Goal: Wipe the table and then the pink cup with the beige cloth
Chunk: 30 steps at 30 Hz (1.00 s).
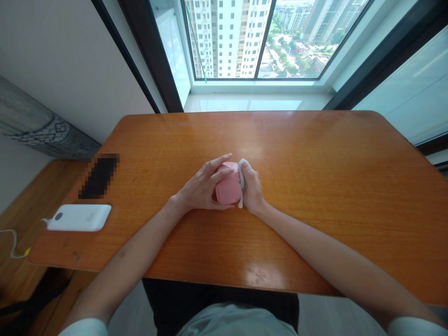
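A small pink object, box-like with rounded edges, is between my two hands near the middle of the wooden table. My left hand grips it from the left, fingers over its top and thumb along its near side. On its right side, my right hand presses a folded white cloth against it. The right fingers are mostly hidden behind the cloth and hand. I cannot tell exactly what the pink object is.
On the left of the wooden table lies a white power bank-like device with a cable. Behind it is a dark, pixelated rectangle. A window stands beyond the far edge, and a patterned curtain hangs at the left.
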Each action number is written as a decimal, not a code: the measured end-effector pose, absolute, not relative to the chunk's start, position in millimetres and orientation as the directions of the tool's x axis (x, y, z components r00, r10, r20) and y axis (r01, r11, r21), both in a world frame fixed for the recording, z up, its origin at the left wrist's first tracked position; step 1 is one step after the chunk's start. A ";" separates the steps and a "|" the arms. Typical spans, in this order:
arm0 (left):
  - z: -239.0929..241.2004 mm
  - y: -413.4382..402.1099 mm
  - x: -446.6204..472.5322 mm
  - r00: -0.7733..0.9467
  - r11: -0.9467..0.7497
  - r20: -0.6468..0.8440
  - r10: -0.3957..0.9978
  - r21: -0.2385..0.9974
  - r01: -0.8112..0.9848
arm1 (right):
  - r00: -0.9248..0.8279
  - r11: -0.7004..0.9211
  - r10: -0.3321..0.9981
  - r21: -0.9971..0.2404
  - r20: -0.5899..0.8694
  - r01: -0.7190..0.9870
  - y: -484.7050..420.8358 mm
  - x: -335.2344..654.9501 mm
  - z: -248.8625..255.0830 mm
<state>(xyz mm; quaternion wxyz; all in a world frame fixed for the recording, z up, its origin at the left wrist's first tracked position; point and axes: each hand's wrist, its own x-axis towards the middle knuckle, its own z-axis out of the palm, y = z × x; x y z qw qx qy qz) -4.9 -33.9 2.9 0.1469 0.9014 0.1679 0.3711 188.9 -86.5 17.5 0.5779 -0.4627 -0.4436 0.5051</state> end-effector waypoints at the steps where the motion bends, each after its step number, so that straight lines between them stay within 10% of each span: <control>1: 4.2 -35.2 -3.8 0.658 -0.900 0.626 0.418 0.383 0.207 | 0.115 0.079 0.992 -0.983 0.061 -0.164 -86.4 189.3 17.1; 9: 1.5 -45.3 4.2 0.567 -0.539 0.408 0.715 0.839 0.077 | -0.033 0.036 0.999 -0.999 0.037 -0.026 -98.2 193.2 19.3; 20: 7.9 -37.0 -2.2 0.657 -0.908 0.639 0.399 0.375 0.187 | 0.084 0.061 0.995 -0.990 0.051 -0.129 -90.0 189.6 20.7; 30: -0.2 -44.9 3.9 0.540 -0.586 0.450 0.711 0.804 0.103 | -0.002 0.014 1.000 -0.998 0.014 -0.062 -97.7 192.2 22.2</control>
